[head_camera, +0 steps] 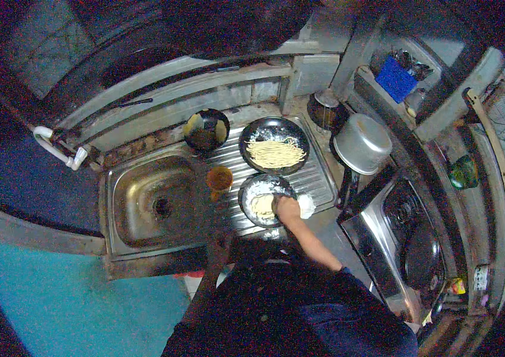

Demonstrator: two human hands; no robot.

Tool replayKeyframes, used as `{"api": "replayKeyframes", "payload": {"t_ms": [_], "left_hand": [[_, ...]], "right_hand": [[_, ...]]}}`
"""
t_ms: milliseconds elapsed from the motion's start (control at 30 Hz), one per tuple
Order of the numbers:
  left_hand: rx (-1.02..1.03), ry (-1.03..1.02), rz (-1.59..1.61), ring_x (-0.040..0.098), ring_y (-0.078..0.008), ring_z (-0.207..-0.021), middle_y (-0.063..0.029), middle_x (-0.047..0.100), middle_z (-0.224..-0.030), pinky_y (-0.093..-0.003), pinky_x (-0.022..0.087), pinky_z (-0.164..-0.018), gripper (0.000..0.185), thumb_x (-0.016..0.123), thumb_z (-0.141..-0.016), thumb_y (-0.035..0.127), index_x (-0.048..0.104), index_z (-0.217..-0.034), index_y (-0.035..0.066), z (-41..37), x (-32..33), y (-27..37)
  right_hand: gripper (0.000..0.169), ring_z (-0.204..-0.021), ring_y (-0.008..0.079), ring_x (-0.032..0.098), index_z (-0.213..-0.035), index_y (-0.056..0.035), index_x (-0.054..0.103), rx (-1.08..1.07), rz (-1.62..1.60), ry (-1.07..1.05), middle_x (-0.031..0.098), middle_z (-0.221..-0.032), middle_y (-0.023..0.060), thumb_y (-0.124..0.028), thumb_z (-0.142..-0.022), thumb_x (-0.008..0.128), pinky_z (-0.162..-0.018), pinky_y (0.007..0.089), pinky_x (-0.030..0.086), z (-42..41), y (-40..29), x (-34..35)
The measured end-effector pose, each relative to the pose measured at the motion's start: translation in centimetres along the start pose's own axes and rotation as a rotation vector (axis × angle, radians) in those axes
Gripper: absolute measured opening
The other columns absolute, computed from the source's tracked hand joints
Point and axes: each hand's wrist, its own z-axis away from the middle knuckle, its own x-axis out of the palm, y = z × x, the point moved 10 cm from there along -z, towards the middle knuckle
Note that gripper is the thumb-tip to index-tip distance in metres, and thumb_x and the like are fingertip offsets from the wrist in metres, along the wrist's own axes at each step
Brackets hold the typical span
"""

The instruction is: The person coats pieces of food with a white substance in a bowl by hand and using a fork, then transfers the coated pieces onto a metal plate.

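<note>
My right hand (287, 209) reaches over the right side of a dark round dish (257, 182) dusted with white powder. Its fingers curl down at the edge of a pale, dough-like mass (262, 206) in that dish, and whether they grip any of it is hidden. Just beyond stands a larger black dish (274, 124) with pale noodle-like strands (275, 154) laid side by side. White powder (307, 206) lies beside my right hand. In shadow, my left hand (219, 247) hangs by the front edge of the sink unit, its fingers unclear.
Left of the ribbed drainboard (323, 178) is a steel sink basin (136, 192). An orange cup (219, 177) and a dark round vessel (207, 129) stand between them. An upturned metal pot (364, 145) is at the right, with a gas stove (379, 236) nearer me.
</note>
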Motion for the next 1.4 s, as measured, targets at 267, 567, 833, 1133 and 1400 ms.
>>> {"api": "replayKeyframes", "payload": {"t_ms": [267,567,833,1133,1400], "left_hand": [[0.091,0.267,0.041,0.051,-0.0281,-0.092,-0.015,0.054,-0.099,-0.0386,0.037,-0.087,0.033,0.055,-0.082,0.027,0.051,-0.104,0.002,0.0,-4.4,-1.6],[0.13,0.344,0.152,0.048,-0.0278,-0.098,-0.014,0.053,-0.103,-0.0382,0.034,-0.09,0.03,0.052,-0.084,0.025,0.052,-0.103,0.001,1.9,-5.8,-3.1],[0.129,0.382,-0.019,0.046,-0.03,-0.101,-0.0146,0.052,-0.106,-0.0406,0.033,-0.091,0.033,0.051,-0.084,0.028,0.052,-0.104,0.002,1.5,-6.8,-3.8],[0.184,0.333,-0.319,0.044,-0.0326,-0.105,-0.0153,0.051,-0.109,-0.0434,0.031,-0.093,0.036,0.05,-0.083,0.032,0.052,-0.104,0.003,0.6,-5.5,-1.8],[0.231,0.346,-0.436,0.042,-0.0348,-0.108,-0.0159,0.05,-0.111,-0.0459,0.03,-0.095,0.039,0.049,-0.083,0.035,0.053,-0.105,0.004,1.3,-5.2,-1.0]], "right_hand": [[0.023,-0.076,0.0307,0.063,-0.081,-0.0033,0.062,-0.045,-0.006,-0.07,0.063,-0.082,0.0184,-0.02,-0.078,0.046,-0.066,0.0417,0.05,-0.4,0.0,1.0],[0.023,-0.082,0.0365,0.058,-0.089,-0.0019,0.061,-0.165,-0.164,-0.168,0.059,-0.088,0.0229,-0.018,-0.075,0.054,-0.073,0.0434,0.046,3.0,-0.8,-1.5],[0.03,-0.069,0.0364,0.06,-0.074,0.0035,0.062,-0.052,-0.174,0.0,0.06,-0.073,0.0227,-0.026,-0.073,0.061,-0.066,0.0414,0.05,4.9,-0.8,-5.5],[0.027,-0.074,0.0347,0.06,-0.076,0.0011,0.061,-0.033,-0.126,0.105,0.061,-0.075,0.0213,-0.024,-0.067,0.066,-0.067,0.04,0.049,3.6,-0.2,-1.6],[0.017,-0.061,0.0165,0.059,-0.079,-0.0051,0.064,-0.089,-0.619,0.214,0.063,-0.069,0.0085,-0.016,-0.067,0.065,-0.059,0.0296,0.045,4.2,0.9,-12.3]]}}
